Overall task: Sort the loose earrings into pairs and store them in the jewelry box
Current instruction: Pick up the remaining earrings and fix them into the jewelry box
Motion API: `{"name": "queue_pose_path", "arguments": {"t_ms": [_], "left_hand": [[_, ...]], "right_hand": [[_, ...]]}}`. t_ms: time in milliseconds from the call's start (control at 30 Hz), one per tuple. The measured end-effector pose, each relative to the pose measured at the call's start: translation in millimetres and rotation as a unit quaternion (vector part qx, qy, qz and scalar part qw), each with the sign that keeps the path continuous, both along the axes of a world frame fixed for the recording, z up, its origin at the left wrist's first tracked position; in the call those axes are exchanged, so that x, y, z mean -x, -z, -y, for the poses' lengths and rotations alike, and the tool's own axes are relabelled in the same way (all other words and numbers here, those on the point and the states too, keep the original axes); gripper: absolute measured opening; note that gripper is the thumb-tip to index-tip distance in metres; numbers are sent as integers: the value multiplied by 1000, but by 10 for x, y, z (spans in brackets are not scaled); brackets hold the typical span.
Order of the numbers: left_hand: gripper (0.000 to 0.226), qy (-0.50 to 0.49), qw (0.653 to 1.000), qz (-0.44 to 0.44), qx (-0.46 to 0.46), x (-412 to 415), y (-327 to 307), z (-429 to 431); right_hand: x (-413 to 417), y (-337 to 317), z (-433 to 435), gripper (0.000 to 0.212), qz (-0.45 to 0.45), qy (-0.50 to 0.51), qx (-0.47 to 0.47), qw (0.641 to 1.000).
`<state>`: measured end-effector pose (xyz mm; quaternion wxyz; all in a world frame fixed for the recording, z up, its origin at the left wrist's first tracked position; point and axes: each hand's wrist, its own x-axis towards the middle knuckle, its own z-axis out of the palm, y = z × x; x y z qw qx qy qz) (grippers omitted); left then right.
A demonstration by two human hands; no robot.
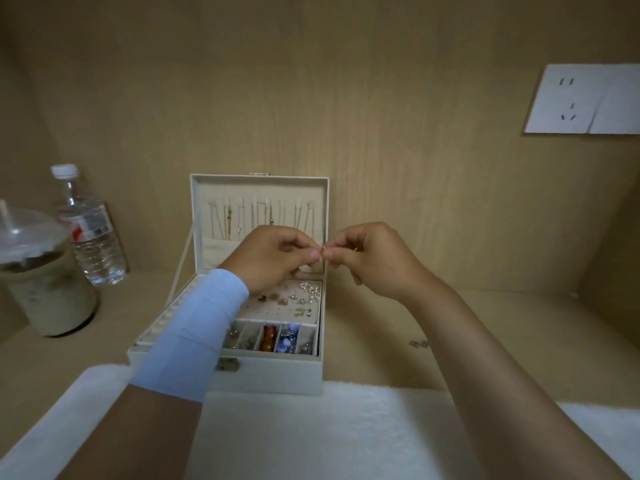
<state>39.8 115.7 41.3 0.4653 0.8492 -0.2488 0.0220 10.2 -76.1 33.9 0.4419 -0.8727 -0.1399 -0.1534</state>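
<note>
A white jewelry box [277,377] stands open on the wooden desk, its lid upright with thin chains hanging inside. Its perforated tray [277,308] carries several stud earrings, and a front row of compartments holds beads and small pieces. Above the tray's back right corner my left hand [273,256] and my right hand [372,258] meet, both pinching one tiny metal earring [323,249] between their fingertips. The earring is mostly hidden by the fingers. A small loose earring [419,344] lies on the desk to the right of the box.
A clear water bottle [88,230] and a lidded drink cup [41,275] stand at the left. A white wall socket [585,98] sits on the back panel, upper right. A white fluffy cloth [311,431] covers the desk's near edge.
</note>
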Motion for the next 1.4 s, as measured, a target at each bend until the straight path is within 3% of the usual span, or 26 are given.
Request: {"name": "queue_pose_path", "arguments": {"t_ms": [200,467,667,833,967,1233,1400], "left_hand": [[8,-9,998,12,66,-231,22,-316],[12,20,996,17,89,-375,130,-507],[12,14,995,12,101,-410,163,-521],[11,2,994,17,112,-375,154,-481],[12,-27,995,50,82,-393,140,-519],[3,-76,991,82,69,-298,133,-673],[9,-95,991,73,62,-237,238,-778]], "right_hand": [[-260,-31,-369,16,-65,-43,-128,989],[-399,90,-530,31,-135,-84,-164,974],[-443,146,-599,28,-126,-76,-194,970],[-438,139,-694,29,-81,-7,-245,966],[-440,97,-731,15,10,15,-204,979],[-377,21,-831,16,-1,-5,-171,985],[-387,79,-896,6,31,17,-50,998]]}}
